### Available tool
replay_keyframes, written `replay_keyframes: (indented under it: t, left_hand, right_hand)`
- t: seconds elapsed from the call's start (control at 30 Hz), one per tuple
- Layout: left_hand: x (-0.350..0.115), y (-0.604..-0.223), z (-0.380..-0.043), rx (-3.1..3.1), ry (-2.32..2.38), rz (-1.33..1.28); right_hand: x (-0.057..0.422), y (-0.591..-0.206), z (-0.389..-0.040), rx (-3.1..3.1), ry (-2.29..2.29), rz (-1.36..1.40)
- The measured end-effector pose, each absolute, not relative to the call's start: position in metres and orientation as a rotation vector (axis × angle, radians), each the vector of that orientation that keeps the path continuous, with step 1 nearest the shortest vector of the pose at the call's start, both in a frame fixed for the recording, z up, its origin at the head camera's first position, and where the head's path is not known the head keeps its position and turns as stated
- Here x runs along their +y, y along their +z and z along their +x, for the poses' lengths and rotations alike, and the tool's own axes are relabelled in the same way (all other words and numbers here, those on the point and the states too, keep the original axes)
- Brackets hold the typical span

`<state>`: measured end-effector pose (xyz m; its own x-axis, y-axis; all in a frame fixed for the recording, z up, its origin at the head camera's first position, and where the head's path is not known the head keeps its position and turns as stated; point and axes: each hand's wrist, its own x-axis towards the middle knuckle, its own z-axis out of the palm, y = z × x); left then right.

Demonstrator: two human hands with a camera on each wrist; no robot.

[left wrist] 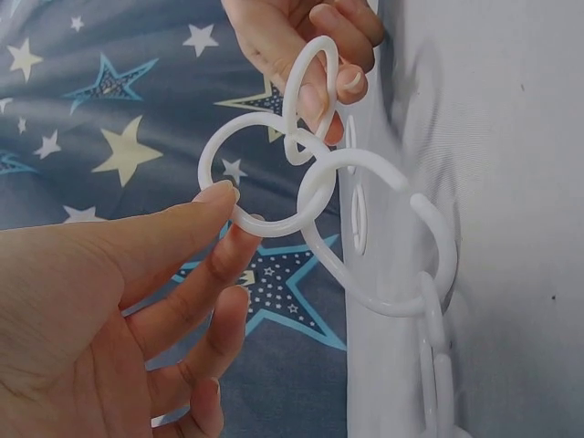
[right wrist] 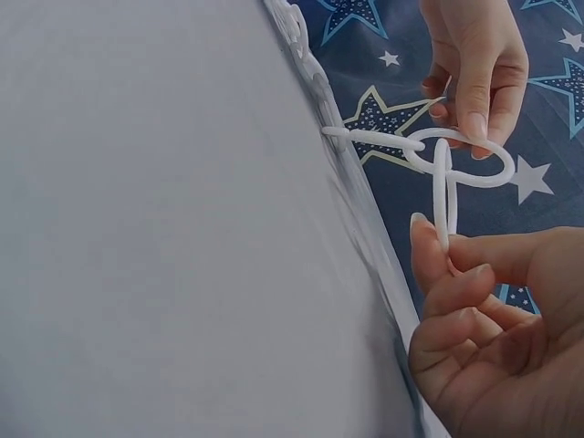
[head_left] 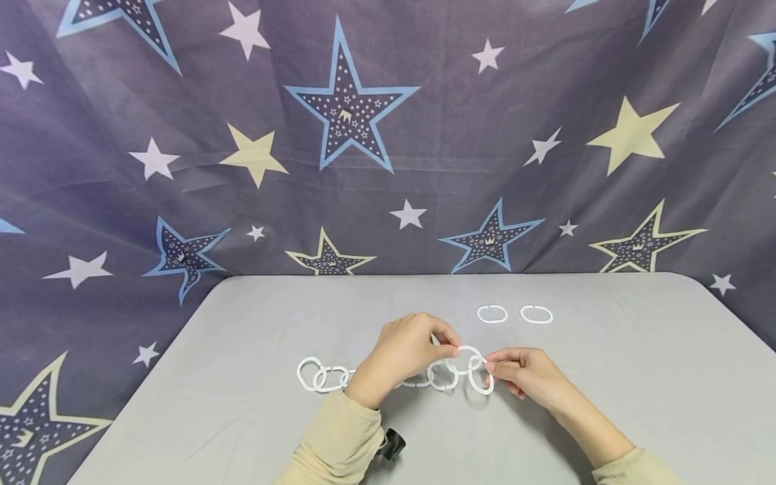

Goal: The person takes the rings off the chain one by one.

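Note:
My left hand (head_left: 403, 350) pinches a white plastic chain link (left wrist: 206, 160) between thumb and index finger, the other fingers loosely bent. Through that link hangs another white link (right wrist: 441, 205), pinched at its end by the thumb and fingers of my right hand (head_left: 533, 377). From the left-held link a joined chain of white links (head_left: 444, 389) runs leftward along the table. My left hand and forearm hide its middle part. In the left wrist view, the neighbouring chain link (left wrist: 342, 281) shows a small gap in its side.
Two loose white oval links, a left one (head_left: 492, 322) and a right one (head_left: 536, 322), lie farther back on the grey table (head_left: 636, 350). A dark star-patterned cloth (head_left: 424, 148) hangs behind the table. Near my left sleeve is a small black object (head_left: 393, 444).

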<state>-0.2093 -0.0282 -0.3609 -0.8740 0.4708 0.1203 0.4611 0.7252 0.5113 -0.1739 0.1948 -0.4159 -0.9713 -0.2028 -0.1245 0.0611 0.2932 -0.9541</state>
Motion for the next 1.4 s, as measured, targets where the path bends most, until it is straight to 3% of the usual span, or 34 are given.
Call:
replay_keyframes:
  t: [1.4]
  left_hand:
    - [-0.029,-0.357,-0.208,2.914,0.83,0.756]
  right_hand:
    - [0.224,-0.412,-0.183,2.466,-1.717,-0.013]
